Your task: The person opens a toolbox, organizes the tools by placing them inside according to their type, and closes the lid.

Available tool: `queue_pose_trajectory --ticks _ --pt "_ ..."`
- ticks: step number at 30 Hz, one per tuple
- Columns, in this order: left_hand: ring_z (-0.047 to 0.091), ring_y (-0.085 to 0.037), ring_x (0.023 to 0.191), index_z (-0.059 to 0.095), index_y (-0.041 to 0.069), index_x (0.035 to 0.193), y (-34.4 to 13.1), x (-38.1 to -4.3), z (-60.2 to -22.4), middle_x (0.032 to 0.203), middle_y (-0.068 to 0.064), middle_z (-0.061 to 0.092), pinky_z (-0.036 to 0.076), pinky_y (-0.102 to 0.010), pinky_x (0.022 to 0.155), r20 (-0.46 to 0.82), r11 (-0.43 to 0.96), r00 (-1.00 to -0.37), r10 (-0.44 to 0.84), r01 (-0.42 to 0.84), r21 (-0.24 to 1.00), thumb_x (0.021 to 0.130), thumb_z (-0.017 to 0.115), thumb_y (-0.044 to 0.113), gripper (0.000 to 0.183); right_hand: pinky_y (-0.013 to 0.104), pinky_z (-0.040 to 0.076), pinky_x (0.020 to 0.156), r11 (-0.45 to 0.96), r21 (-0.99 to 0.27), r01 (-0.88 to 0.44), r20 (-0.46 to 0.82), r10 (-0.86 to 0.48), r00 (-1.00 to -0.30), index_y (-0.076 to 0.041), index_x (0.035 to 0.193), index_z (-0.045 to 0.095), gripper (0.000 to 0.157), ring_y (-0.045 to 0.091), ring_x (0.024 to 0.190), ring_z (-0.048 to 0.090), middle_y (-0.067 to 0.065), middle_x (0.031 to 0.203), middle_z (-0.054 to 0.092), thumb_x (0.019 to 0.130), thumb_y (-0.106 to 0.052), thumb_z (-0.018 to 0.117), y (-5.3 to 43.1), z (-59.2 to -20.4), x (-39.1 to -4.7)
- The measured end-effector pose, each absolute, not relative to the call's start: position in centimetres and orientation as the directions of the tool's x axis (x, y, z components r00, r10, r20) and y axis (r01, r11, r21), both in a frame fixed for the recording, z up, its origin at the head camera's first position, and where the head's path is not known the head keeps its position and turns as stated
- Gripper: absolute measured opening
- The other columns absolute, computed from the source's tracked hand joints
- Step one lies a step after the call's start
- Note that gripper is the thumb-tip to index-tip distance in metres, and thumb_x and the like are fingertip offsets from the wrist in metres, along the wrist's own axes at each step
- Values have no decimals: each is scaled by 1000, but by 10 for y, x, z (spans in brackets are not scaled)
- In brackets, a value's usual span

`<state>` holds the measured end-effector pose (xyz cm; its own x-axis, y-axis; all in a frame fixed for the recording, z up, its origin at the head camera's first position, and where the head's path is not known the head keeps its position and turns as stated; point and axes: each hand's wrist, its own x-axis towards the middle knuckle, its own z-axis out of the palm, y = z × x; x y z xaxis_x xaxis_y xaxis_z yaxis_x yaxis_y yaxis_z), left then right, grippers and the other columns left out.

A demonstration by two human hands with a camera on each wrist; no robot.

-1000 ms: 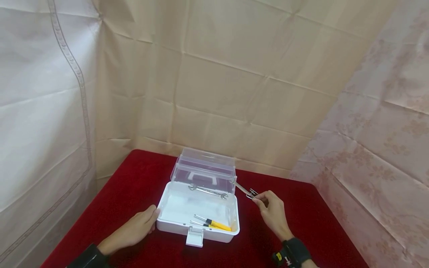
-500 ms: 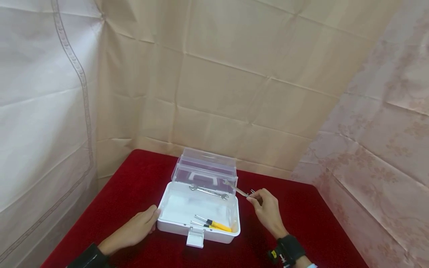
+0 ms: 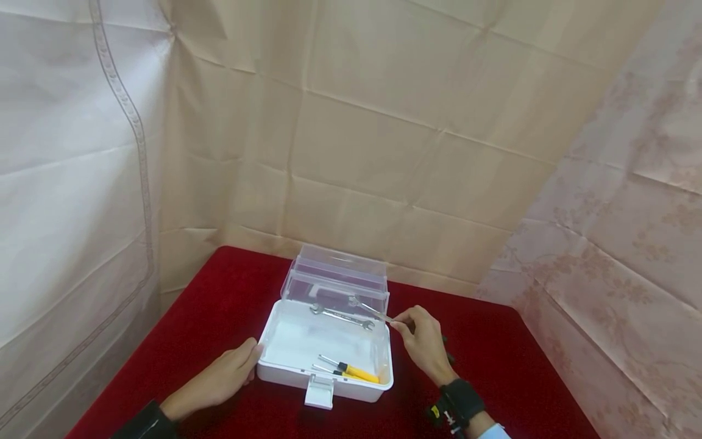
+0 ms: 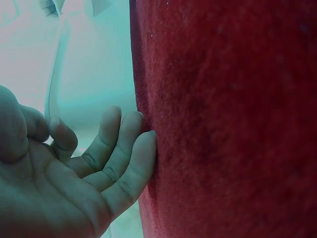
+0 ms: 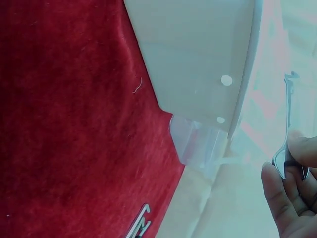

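In right hand: wrench, pinched by end, jutting leftward over toolbox.

The box is white with a clear lid, and both the wrench in it and the wrench in the right hand are shiny silver. The screwdrivers have yellow and black handles, and the bench is deep red. The back cloth is plain tan, the left cloth is white with a brownish band, and the right cloth is pale pink with darker flowers.
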<state>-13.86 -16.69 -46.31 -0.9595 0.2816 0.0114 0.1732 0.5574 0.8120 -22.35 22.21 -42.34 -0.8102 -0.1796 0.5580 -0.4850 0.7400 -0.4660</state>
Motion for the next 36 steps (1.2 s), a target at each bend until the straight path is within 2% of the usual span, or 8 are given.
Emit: queue_pose_trajectory --ticks 5,11,21,27,36 --pt "49 -17 61 46 11 97 -167 -138 -464 74 -3 54 41 -27 54 34 554 -956 290 196 809 108 37 33 27 22 50 63 741 -446 -502 558 -208 -803 -15 86 68 11 13 67 51 -6 83 59 83 -11 77 215 -425 -228" --pt "49 -16 61 46 11 96 -167 -137 -464 73 -3 53 42 -28 54 41 554 -956 291 203 807 107 35 39 31 21 49 63 745 -410 -526 570 -241 -785 -15 86 70 12 11 68 50 -8 80 56 81 -9 78 207 -428 -234" --pt "49 -15 61 46 11 95 -168 -135 -465 72 -3 53 42 -27 54 59 549 -957 285 213 808 107 38 33 26 19 48 63 734 -379 -564 549 -312 -775 -16 86 73 10 11 70 48 -9 79 52 80 -12 79 194 -425 -239" --pt "50 -15 61 46 11 96 -168 -136 -465 73 -4 53 43 -27 55 50 540 -953 297 211 815 107 39 31 24 19 50 67 700 -399 -592 552 -333 -765 -14 89 75 11 12 74 51 -6 89 58 79 -11 80 187 -424 -244" --pt "50 -17 62 46 10 97 -168 -137 -463 74 -4 53 42 -27 55 42 540 -955 295 203 817 107 39 31 25 23 52 73 698 -383 -605 507 -389 -769 -13 86 74 12 12 80 57 -4 89 62 77 -11 82 178 -428 -250"
